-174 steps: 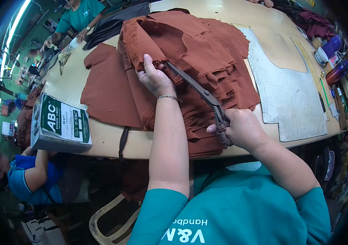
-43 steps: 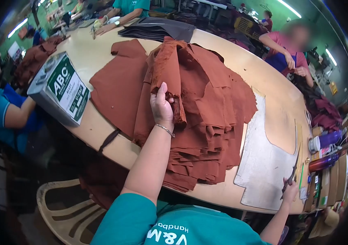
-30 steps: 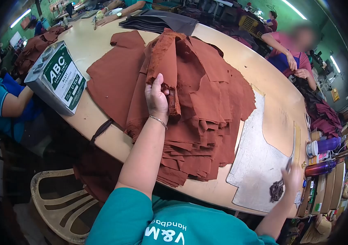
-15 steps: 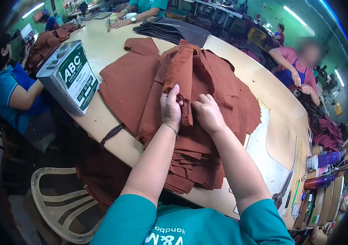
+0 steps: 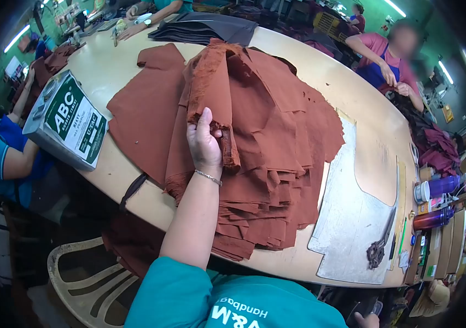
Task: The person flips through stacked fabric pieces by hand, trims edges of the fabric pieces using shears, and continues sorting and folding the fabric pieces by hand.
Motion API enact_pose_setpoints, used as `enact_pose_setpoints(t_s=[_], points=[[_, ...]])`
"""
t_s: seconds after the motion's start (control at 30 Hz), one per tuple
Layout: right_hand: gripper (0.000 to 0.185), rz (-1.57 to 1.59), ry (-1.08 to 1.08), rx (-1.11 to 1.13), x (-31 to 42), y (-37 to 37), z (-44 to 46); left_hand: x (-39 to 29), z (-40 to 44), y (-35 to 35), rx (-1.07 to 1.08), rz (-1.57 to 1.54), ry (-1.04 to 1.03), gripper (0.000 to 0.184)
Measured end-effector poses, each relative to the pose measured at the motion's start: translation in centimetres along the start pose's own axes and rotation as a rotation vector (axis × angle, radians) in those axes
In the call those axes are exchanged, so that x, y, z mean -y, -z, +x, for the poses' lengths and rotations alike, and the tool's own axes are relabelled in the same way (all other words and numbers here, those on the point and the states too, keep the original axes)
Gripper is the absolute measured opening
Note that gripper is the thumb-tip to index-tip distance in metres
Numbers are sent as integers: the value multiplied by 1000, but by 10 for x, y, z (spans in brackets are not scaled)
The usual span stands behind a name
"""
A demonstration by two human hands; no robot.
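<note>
My left hand [image 5: 205, 143] is closed on a folded piece of rust-brown fabric [image 5: 211, 90] with a rough, fuzzy edge, thumb pointing up along it. Beneath it lies a large, uneven stack of rust-brown fabric pieces [image 5: 277, 180], their layered edges spilling toward the table's near side. Only a small part of my right hand [image 5: 368, 321] shows, low at the bottom edge, beside my shirt and below the tabletop. Its fingers are mostly cut off by the frame, so its hold cannot be made out.
A rubber cement can [image 5: 69, 120] stands at the table's left edge. Right of the stack lies a pale flat template [image 5: 348, 229] with a dark scrap [image 5: 376, 254] on it. Dark sheets [image 5: 203, 28] lie at the back. A plastic chair [image 5: 88, 281] is below left; co-workers sit around.
My right hand has left the fabric and dropped to the lower right, beneath the table edge. The left hand keeps its grip. The view has shifted rightward.
</note>
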State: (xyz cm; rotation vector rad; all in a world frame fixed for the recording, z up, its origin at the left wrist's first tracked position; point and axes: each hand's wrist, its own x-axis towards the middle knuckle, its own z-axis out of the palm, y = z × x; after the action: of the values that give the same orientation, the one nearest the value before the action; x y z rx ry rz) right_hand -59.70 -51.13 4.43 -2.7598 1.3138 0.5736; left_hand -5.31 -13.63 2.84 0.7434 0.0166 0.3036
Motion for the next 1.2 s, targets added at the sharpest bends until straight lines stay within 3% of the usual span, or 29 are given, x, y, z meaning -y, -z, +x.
enact_pose_setpoints(t_s=[0.03,0.07,0.1,0.13,0.17,0.2,0.27,0.33,0.37,0.43,0.53,0.57,0.63,0.7,0.83,0.97,1.2], points=[[82,-59,-149,151,-4,13,-13,1,1,-1,-6,32,-21,15],[68,7,-48,35,8,28,-11,2,0,-1,-15,65,-40,14],[19,49,352,-267,27,40,4,2,-1,-1,-20,101,-57,14],[20,113,446,-561,54,48,16,2,-2,-1,-10,97,-53,14],[17,330,239,-397,102,76,18,2,-2,-1,2,89,-52,13],[14,483,440,-474,156,98,26,3,-1,-2,14,77,-55,13],[18,710,695,-277,243,130,45,8,0,2,68,58,-47,13],[27,727,993,-251,333,146,57,11,1,3,75,89,-57,15],[31,853,1018,-114,383,162,50,7,-2,3,99,93,-44,19],[36,963,1102,-49,471,164,70,5,-2,-7,87,83,-151,11],[41,1282,965,36,574,154,82,0,-5,-1,133,47,-62,16],[40,1300,926,103,589,149,85,1,-2,3,158,92,-54,17],[38,1145,912,-146,599,148,87,-1,1,-4,117,-38,-38,19],[34,1241,958,-84,599,146,89,6,6,4,134,-146,15,22],[27,1457,1025,39,605,133,98,10,9,0,124,63,-176,24],[21,1423,1033,-36,607,127,103,4,2,-3,88,129,-129,26],[21,1642,1027,164,603,114,110,4,1,-6,94,81,-111,24]])
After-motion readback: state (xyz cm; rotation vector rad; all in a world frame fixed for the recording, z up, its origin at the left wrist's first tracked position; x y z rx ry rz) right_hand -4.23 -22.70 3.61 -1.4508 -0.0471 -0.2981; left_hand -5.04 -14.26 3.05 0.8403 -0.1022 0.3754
